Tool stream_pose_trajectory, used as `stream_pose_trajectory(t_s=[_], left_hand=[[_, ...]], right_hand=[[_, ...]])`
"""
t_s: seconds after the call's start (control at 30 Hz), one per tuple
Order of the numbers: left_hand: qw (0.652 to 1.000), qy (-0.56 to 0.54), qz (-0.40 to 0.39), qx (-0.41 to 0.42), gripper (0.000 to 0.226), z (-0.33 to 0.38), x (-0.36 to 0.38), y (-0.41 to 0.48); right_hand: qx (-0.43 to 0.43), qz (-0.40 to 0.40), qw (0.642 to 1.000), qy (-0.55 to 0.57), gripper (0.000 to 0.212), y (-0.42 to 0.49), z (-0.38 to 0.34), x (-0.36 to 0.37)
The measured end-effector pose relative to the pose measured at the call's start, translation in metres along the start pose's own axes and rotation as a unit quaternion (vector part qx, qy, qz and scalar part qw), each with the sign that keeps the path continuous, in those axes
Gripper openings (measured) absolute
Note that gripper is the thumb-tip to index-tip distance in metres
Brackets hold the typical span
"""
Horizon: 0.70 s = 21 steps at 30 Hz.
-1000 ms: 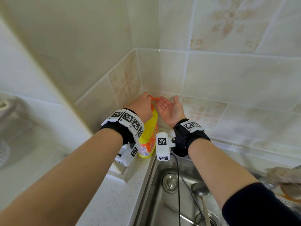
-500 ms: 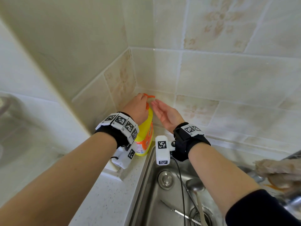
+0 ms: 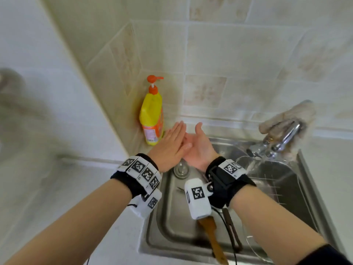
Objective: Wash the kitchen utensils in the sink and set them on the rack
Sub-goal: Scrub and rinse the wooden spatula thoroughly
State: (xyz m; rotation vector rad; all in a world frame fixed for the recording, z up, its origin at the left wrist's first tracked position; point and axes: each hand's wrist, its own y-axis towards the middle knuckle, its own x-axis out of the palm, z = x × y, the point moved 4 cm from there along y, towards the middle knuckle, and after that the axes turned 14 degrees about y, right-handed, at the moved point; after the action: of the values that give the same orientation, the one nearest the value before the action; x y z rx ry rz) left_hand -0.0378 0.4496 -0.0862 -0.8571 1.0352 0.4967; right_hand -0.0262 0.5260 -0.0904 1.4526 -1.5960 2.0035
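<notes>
Over the sink (image 3: 168,217): left hand (image 3: 170,145) laid flat on the upturned right hand (image 3: 198,148), fingers straight, holding nothing. Beyond the sink's far-left corner, upright yellow soap bottle (image 3: 151,115), label unreadable. Inside, wooden spatula (image 3: 211,236), long axis toward the near rim. Faucet (image 3: 277,142) running at the far-right edge.

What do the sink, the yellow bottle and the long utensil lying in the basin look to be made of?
Sink: brushed stainless steel, judging by its grey, dully reflective walls.
Yellow bottle: glossy opaque plastic with an orange pump top; moulded shape and soft sheen suggest it.
Utensil: probably wood, given its matte, warm brown surface, though blur leaves that open.
</notes>
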Motion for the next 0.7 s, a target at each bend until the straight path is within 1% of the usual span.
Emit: stream_pose_trajectory(t_s=[0.07, 0.1, 0.17, 0.23, 0.27, 0.37, 0.43, 0.5, 0.57, 0.63, 0.7], left_hand=[[0.997, 0.015, -0.038, 0.060, 0.061, 0.004, 0.015, 0.003], [0.995, 0.010, -0.056, 0.080, 0.061, 0.002, 0.020, 0.007], [0.993, -0.006, -0.085, 0.084, 0.060, -0.009, 0.029, 0.017], [0.990, -0.002, -0.110, 0.088, 0.061, -0.013, 0.033, 0.024], [0.986, -0.004, -0.126, 0.108, 0.061, -0.009, 0.034, 0.025], [0.972, -0.018, -0.163, 0.166, 0.061, 0.005, 0.040, 0.023], [0.970, -0.021, -0.171, 0.170, 0.058, 0.002, 0.044, 0.028], [0.971, -0.014, -0.181, 0.153, 0.058, -0.007, 0.048, 0.034], [0.969, 0.002, -0.184, 0.164, 0.059, -0.007, 0.049, 0.034], [0.964, 0.002, -0.182, 0.194, 0.060, 0.002, 0.045, 0.032], [0.966, -0.006, -0.167, 0.197, 0.059, 0.003, 0.039, 0.032]], right_hand=[[-0.024, 0.030, 0.999, 0.029, 0.093, 0.003, -0.008, -0.010], [-0.032, 0.031, 0.998, 0.051, 0.093, 0.005, -0.007, -0.017], [-0.027, 0.017, 0.996, 0.081, 0.090, 0.007, 0.005, -0.028], [-0.019, 0.021, 0.997, 0.078, 0.091, 0.009, 0.010, -0.037], [-0.022, 0.039, 0.996, 0.078, 0.093, 0.010, 0.006, -0.043], [-0.069, 0.093, 0.987, 0.110, 0.096, 0.011, -0.009, -0.055], [-0.070, 0.079, 0.989, 0.107, 0.092, 0.011, 0.001, -0.058], [-0.054, 0.058, 0.992, 0.098, 0.089, 0.009, 0.017, -0.055], [-0.054, 0.067, 0.991, 0.099, 0.090, 0.008, 0.013, -0.059], [-0.077, 0.093, 0.988, 0.096, 0.093, 0.008, -0.004, -0.064], [-0.087, 0.092, 0.987, 0.094, 0.089, 0.011, -0.007, -0.062]])
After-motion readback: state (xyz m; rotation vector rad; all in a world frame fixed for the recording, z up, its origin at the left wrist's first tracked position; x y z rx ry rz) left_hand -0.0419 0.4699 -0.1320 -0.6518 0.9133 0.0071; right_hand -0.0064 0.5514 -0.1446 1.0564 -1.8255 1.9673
